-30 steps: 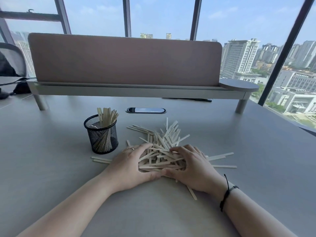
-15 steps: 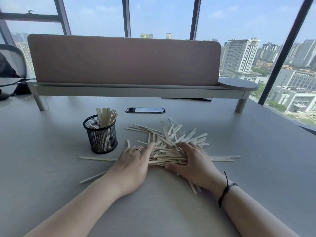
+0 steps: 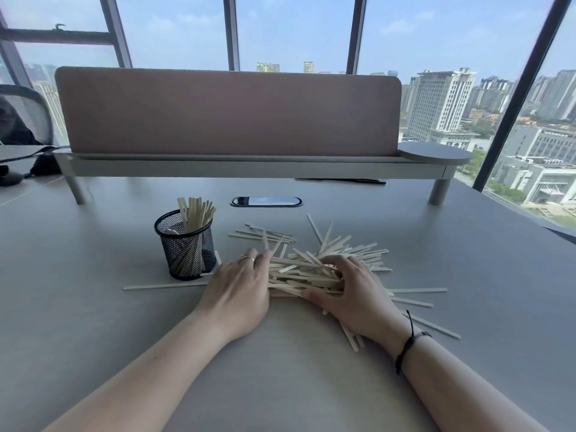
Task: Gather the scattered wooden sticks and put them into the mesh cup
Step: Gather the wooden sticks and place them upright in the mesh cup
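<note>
The wooden sticks [image 3: 307,272] are thin, flat, pale strips lying in a loose criss-crossed heap on the grey tabletop [image 3: 93,307], just right of the black mesh cup [image 3: 186,248]. Some fan out behind the heap and to the right of it, and one long stick [image 3: 165,286] lies alone on the tabletop in front of the cup. A bunch of sticks [image 3: 195,210] already stands upright in the cup, its tops above the rim.

The left hand [image 3: 240,286], wearing a ring [image 3: 247,259], rests palm-down beside the cup with its fingers against the heap's left edge. The right hand [image 3: 358,294], a black cord [image 3: 408,341] on its wrist, sits at the heap's right side, farther from the cup; its grip is curled round a bundle of sticks, thumb beneath and fingers over the top. Both forearms reach in from the near edge.
</note>
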`<control>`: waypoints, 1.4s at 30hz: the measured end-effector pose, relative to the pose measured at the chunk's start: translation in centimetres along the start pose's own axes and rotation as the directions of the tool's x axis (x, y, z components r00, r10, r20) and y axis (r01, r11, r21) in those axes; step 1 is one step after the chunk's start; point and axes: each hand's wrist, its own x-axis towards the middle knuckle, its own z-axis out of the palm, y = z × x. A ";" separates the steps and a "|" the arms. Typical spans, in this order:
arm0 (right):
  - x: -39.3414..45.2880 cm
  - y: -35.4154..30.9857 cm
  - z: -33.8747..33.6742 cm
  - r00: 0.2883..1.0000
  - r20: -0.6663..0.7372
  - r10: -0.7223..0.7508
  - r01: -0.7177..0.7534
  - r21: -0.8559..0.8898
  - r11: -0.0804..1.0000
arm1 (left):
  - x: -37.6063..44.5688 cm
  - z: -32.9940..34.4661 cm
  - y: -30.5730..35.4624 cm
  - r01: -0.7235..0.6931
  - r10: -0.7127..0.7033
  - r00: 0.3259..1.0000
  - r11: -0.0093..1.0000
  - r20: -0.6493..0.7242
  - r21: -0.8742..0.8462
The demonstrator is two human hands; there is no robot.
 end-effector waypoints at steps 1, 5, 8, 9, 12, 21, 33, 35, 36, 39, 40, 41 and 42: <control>0.0 0.0 0.0 1.000 -0.002 0.003 -0.003 0.008 1.000 | 0.1 0.0 -0.1 0.002 -0.001 1.000 1.000 -0.023 0.011; 0.0 0.1 0.0 1.000 -0.010 0.006 -0.006 0.016 1.000 | 0.2 -0.4 0.1 0.034 -0.032 0.994 0.999 -0.102 0.019; 0.1 0.2 0.0 1.000 -0.009 0.008 -0.008 -0.001 1.000 | 0.1 -0.8 0.3 0.031 -0.025 0.986 0.999 -0.166 0.029; 0.1 0.2 0.0 1.000 -0.009 0.012 -0.012 -0.002 1.000 | 0.1 -0.9 0.4 0.024 -0.020 0.983 0.999 -0.181 0.024; 0.1 0.4 0.0 1.000 -0.007 0.027 -0.027 0.003 1.000 | 0.0 -1.2 0.6 0.009 -0.009 0.980 1.000 -0.197 0.002; 0.0 0.3 -0.2 1.000 0.006 0.024 -0.024 0.024 0.999 | 0.0 -1.5 -0.3 -0.110 0.124 0.969 0.991 -0.215 0.080; 0.0 0.5 -0.7 0.998 0.059 0.002 -0.003 0.023 1.000 | -0.2 -1.0 -1.8 -0.015 -0.042 0.945 0.985 -0.324 -0.170; 0.1 0.4 -0.7 0.998 0.066 -0.004 0.004 -0.009 1.000 | -0.2 -1.1 -1.8 0.014 -0.098 0.941 0.967 -0.323 -0.253; 0.1 0.4 -0.6 0.998 0.065 -0.005 0.007 -0.025 1.000 | -0.3 -1.3 -1.7 0.019 -0.116 0.940 0.956 -0.321 -0.292; 0.2 0.5 -0.4 0.999 0.052 -0.014 0.017 -0.056 0.998 | -0.2 -1.9 -1.9 0.036 -0.183 0.931 0.907 -0.314 -0.420; 0.2 0.5 -0.4 0.999 0.051 -0.018 0.021 -0.064 0.998 | -0.1 -2.2 -2.0 0.032 -0.200 0.926 0.886 -0.321 -0.462; 0.2 0.5 -0.3 0.998 0.052 -0.019 0.022 -0.069 0.997 | -0.1 -2.4 -1.9 0.018 -0.216 0.918 0.861 -0.333 -0.508; 0.2 0.6 -0.3 0.998 0.054 -0.018 0.022 -0.071 0.997 | -0.1 -2.7 -1.7 0.002 -0.238 0.908 0.826 -0.344 -0.564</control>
